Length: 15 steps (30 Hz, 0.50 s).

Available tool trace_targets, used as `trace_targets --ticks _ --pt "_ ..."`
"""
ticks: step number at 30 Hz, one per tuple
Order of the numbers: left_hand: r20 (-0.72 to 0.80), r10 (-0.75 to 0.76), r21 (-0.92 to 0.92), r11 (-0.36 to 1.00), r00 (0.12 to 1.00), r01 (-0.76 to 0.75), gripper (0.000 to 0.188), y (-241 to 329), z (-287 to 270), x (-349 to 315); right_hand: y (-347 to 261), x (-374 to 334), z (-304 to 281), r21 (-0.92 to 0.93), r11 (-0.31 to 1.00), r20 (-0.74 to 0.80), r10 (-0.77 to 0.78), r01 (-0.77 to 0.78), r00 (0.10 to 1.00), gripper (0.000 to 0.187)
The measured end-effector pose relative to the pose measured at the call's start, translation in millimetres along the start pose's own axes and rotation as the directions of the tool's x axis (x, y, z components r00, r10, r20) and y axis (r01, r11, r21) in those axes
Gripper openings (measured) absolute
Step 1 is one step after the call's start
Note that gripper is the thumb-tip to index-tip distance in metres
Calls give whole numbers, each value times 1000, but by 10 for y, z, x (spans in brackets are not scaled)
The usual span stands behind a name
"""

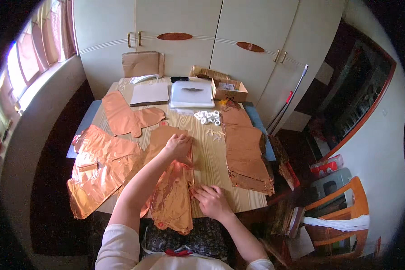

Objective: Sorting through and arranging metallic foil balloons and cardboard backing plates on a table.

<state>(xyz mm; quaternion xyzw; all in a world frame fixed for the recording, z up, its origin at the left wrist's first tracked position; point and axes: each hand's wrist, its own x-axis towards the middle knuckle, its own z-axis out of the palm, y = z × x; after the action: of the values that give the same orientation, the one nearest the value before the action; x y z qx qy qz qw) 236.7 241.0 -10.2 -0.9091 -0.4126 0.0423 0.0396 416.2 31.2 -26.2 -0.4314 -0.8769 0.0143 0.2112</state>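
A flat, uninflated copper-coloured foil balloon (172, 194) lies lengthwise in front of me, its crinkled near end hanging over the table's front edge. My left hand (179, 146) presses down on its upper, smoother part, close to the right edge, with the fingers laid over the foil. Lower down, my right hand (211, 201) rests on the wooden tabletop, fingers stretched left so that their tips touch the foil's right edge. To the left, a shiny pile of the same foil balloons (105, 164) spreads out. Beyond it lies a matte flat balloon (127, 114).
A folded stack of copper foil balloons (244, 148) lies on the right. Several white ribbon rolls (208, 118) and small pale strips (216, 133) sit mid-table. Behind are white sheets (149, 93), a translucent plastic bag stack (192, 95) and a cardboard box (230, 91). A wooden chair (357, 202) stands right.
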Motion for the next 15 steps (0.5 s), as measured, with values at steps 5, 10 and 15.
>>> trace_targets --ticks 5,10,15 --pt "-31 -11 -20 1000 999 11 112 -36 94 26 0 11 -25 1 1000 38 1 -1 999 35" --pt "-149 27 -28 999 989 -31 98 115 -85 -188 9 11 -49 11 1000 -12 2 -2 1000 34" --pt "-224 125 -112 982 967 -153 66 405 51 -556 -13 10 -6 53 999 -82 -3 7 997 31"
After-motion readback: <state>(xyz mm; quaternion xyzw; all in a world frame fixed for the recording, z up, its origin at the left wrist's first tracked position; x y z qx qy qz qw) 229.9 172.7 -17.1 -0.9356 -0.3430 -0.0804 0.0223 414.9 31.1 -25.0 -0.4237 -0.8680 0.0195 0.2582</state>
